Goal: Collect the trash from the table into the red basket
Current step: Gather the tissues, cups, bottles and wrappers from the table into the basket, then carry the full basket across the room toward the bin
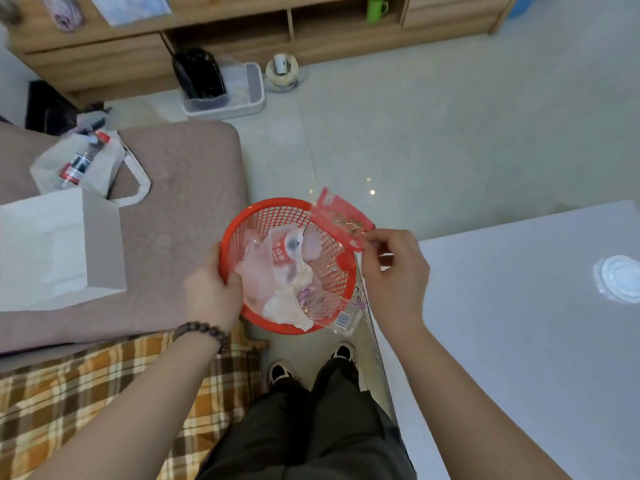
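Observation:
The red basket (263, 211) hangs in the air beside the table's left edge, with my left hand (213, 289) gripping its left rim. Inside lie a crushed clear bottle with a red label (282, 252), crumpled tissues (285, 308) and clear plastic wrappers. My right hand (393, 271) pinches a red snack wrapper (341, 216) by its lower corner, holding it over the basket's right rim. A white plastic lid (620, 278) lies on the grey table (519, 323) at the far right.
A sofa (180, 216) on the left carries a white paper bag (59, 251) and a cloth tote with a bottle (81, 164). A plaid blanket (104, 393) lies at the lower left. Across the tiled floor stand a wooden cabinet (242, 32) and a litter tray (228, 93).

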Demonstrator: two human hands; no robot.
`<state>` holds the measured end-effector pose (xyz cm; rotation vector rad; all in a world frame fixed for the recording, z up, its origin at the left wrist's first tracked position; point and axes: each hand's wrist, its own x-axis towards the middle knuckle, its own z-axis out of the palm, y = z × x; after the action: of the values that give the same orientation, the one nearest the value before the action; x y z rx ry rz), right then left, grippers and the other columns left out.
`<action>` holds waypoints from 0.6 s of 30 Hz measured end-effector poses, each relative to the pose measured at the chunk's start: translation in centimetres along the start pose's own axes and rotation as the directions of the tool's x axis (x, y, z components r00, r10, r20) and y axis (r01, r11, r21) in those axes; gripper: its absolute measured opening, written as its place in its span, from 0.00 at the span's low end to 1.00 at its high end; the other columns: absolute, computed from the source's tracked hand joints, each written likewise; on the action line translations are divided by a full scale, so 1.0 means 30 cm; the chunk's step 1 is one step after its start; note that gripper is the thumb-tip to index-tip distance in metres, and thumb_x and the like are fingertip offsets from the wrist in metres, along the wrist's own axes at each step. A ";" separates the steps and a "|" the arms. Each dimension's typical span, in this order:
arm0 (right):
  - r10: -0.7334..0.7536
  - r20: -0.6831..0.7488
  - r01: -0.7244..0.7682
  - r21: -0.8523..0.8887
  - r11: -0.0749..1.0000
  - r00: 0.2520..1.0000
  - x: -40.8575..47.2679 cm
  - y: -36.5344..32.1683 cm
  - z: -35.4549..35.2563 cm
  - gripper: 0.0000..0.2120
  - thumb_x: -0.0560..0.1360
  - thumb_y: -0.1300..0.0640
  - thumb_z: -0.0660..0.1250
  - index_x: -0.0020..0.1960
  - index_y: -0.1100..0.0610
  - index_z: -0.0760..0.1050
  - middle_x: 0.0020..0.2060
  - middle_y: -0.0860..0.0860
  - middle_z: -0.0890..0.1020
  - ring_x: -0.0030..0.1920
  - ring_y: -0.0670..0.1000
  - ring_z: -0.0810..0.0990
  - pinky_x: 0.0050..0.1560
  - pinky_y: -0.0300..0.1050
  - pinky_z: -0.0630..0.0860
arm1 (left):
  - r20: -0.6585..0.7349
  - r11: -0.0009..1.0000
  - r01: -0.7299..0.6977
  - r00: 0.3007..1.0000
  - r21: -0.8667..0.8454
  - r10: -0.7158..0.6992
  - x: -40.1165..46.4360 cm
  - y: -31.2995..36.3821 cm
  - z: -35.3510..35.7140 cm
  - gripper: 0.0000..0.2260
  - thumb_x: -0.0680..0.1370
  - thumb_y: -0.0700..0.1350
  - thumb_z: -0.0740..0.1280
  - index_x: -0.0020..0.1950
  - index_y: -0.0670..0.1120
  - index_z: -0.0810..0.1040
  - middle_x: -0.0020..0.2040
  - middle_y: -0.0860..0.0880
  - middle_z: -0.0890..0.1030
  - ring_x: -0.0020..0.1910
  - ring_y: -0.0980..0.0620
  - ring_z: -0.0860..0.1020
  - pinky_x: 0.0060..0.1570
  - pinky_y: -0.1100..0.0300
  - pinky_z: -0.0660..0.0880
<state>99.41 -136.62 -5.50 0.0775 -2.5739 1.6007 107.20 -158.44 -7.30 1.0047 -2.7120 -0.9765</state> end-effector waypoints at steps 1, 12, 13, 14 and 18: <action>-0.037 0.049 0.037 -0.010 0.999 0.998 0.001 -0.030 0.020 0.07 0.73 0.63 0.67 0.44 0.51 0.77 0.42 0.45 0.77 0.40 0.42 0.76 0.38 0.30 0.72 | -0.006 1.000 -0.010 1.000 -0.020 0.010 -0.003 0.026 -0.007 0.22 0.73 0.35 0.63 0.67 0.44 0.73 0.50 0.39 0.82 0.46 0.38 0.80 0.46 0.50 0.76; 0.017 0.599 0.217 -0.317 0.923 0.801 -0.033 -0.058 0.183 0.12 0.75 0.65 0.60 0.56 0.58 0.76 0.51 0.56 0.78 0.47 0.57 0.77 0.47 0.51 0.74 | -0.032 0.978 -0.140 0.990 -0.155 0.137 -0.082 0.197 -0.042 0.18 0.74 0.33 0.63 0.62 0.44 0.77 0.42 0.47 0.82 0.34 0.55 0.74 0.32 0.74 0.64; 0.024 0.633 0.238 -0.325 0.915 0.774 -0.036 -0.058 0.182 0.14 0.75 0.66 0.59 0.58 0.58 0.75 0.53 0.57 0.77 0.47 0.58 0.76 0.46 0.49 0.73 | -0.032 0.977 -0.135 0.991 -0.166 0.132 -0.089 0.204 -0.039 0.18 0.74 0.33 0.63 0.63 0.43 0.77 0.40 0.48 0.80 0.33 0.59 0.73 0.32 0.77 0.65; 0.022 0.652 0.250 -0.322 0.913 0.758 -0.037 -0.059 0.179 0.16 0.74 0.67 0.59 0.59 0.58 0.74 0.55 0.57 0.77 0.48 0.58 0.76 0.45 0.48 0.71 | -0.033 0.976 -0.131 0.991 -0.172 0.127 -0.094 0.209 -0.036 0.19 0.74 0.33 0.63 0.63 0.43 0.76 0.40 0.50 0.79 0.33 0.62 0.72 0.33 0.78 0.65; -0.028 0.618 0.216 -0.231 0.949 0.785 -0.025 -0.069 0.132 0.17 0.76 0.65 0.58 0.64 0.56 0.72 0.57 0.56 0.77 0.54 0.57 0.76 0.54 0.51 0.74 | -0.033 0.982 -0.112 0.994 -0.150 0.108 -0.099 0.208 -0.018 0.21 0.73 0.31 0.62 0.64 0.43 0.76 0.41 0.50 0.79 0.34 0.56 0.73 0.32 0.79 0.65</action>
<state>100.12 -141.10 -5.48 0.8577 -3.1564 1.2721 106.19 -153.30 -2.75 0.8260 -2.5952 -1.1214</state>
